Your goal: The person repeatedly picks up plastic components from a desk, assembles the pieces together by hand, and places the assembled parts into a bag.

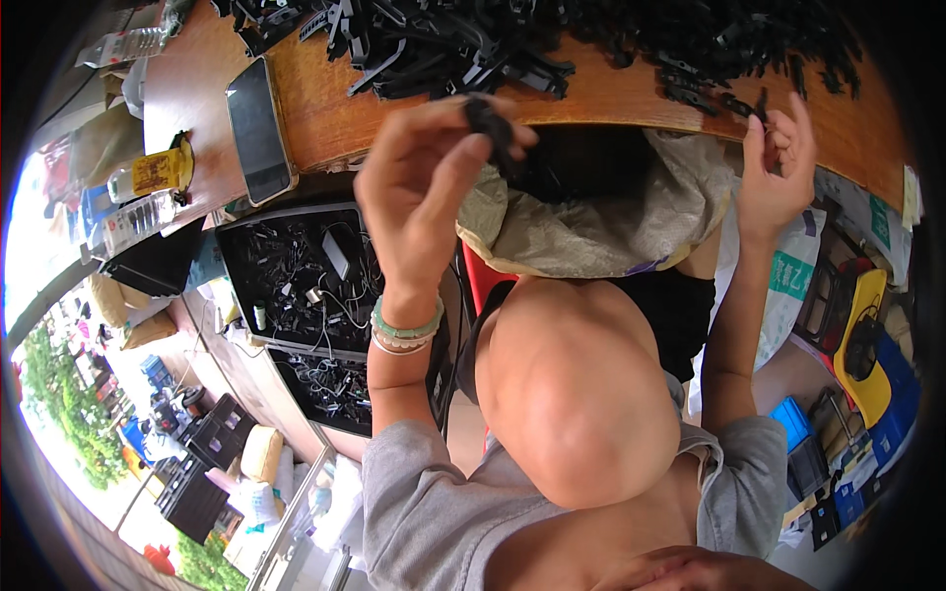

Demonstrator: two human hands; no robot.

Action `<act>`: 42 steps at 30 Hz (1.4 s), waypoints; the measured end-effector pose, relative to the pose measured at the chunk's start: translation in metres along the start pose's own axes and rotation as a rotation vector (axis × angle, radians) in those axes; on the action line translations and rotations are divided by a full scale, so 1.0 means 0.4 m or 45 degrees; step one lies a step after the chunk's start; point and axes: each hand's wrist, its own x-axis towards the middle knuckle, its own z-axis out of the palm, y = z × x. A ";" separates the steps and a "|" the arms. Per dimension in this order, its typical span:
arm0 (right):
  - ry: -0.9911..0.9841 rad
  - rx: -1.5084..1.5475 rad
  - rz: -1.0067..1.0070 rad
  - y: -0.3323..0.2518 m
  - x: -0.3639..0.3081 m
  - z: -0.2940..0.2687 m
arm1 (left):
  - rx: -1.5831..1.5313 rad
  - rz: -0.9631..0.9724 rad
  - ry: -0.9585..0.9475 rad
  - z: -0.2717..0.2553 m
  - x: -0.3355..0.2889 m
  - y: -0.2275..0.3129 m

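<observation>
My left hand [419, 187], with bracelets at its wrist, is raised over the left rim of an open woven sack [601, 236]. Its thumb and fingers close on a small black plastic part [488, 130], somewhat blurred. On the other side of the sack, my right hand [778, 172] is at the table edge. The thumb and forefinger there pinch a thin black plastic piece [761, 103], while another finger points up. Beyond both hands lies a heap of black plastic parts [463, 49] on the wooden table [335, 113]. Inside the sack it is dark, with black pieces faintly showing.
A smartphone [259, 133] lies on the table at the left, near a yellow-labelled item [163, 170]. Below the table's left end, black trays [286, 261] hold dark parts and cables. A white bag [788, 276] and a yellow-and-blue object [867, 345] stand at the right.
</observation>
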 end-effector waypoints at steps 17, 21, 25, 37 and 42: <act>-0.760 0.808 0.084 -0.181 -0.052 0.023 | 0.260 -0.533 -0.380 0.076 0.002 -0.044; -0.739 0.817 0.143 -0.181 -0.068 0.024 | 0.818 -0.047 -0.492 0.081 -0.010 -0.037; -0.646 0.660 -0.054 -0.190 -0.059 0.023 | 0.852 -0.038 -0.519 0.079 -0.008 -0.027; -0.659 0.510 -0.020 -0.178 -0.084 0.014 | 0.860 0.069 -0.632 0.076 -0.003 -0.035; -0.845 0.547 -0.070 -0.169 -0.054 0.012 | 0.827 -0.124 -0.670 0.056 -0.010 -0.035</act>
